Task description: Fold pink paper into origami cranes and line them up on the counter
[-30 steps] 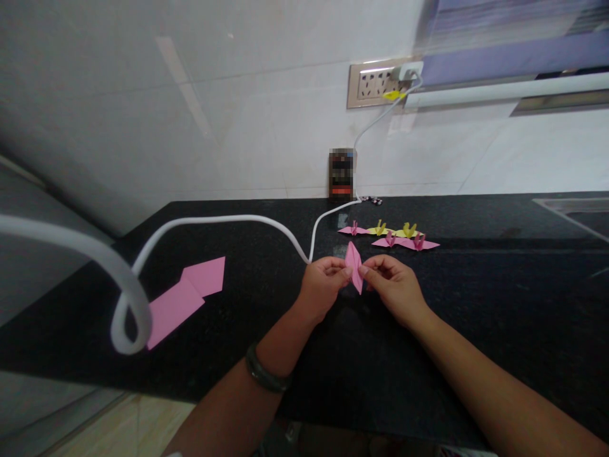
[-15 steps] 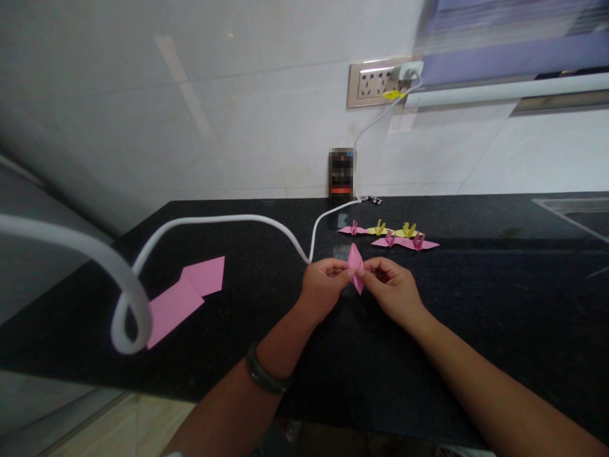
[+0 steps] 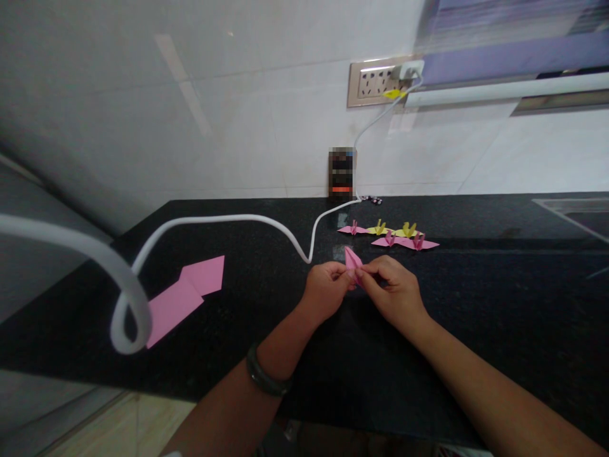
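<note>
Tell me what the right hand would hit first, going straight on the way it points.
Past the folded paper it pinches, the right hand would probably meet the left hand first; the depth between them is unclear.

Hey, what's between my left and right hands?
The head view shows a folded pink paper, pinched by your left hand and right hand, its tip pointing away from you.
</note>
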Demonstrator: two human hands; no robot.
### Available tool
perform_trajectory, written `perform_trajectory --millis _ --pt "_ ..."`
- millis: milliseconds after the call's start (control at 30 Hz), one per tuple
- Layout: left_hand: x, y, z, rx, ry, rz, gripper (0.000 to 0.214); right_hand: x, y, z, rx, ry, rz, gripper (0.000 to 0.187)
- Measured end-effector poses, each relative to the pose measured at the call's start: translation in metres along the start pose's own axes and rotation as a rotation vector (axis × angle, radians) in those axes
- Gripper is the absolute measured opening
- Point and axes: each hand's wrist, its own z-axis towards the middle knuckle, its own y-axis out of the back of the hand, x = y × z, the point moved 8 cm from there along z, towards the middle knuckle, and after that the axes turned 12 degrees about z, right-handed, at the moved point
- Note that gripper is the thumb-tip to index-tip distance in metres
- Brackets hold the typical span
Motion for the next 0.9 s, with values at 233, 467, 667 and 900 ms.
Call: perform_trajectory --millis 233,467,667,900 --pt "0.001 0.000 0.001 -0.006 -0.015 0.020 0.026 0.003 -0.006 -0.001 0.072 0.054 -0.066 0.017" --pt "-0.005 -0.002 -0.002 0.006 -0.091 0.139 0.028 0.002 -0.005 0.000 0.075 0.054 -0.106 0.018" --pt "-0.004 0.003 -0.001 -0.036 -0.107 0.186 0.029 0.001 -0.013 -0.001 0.169 0.065 -0.162 0.021" --pt "-0.008 0.005 -0.002 -0.048 -0.128 0.220 0.028 -0.001 -0.012 0.000 0.144 0.066 -0.115 0.020"
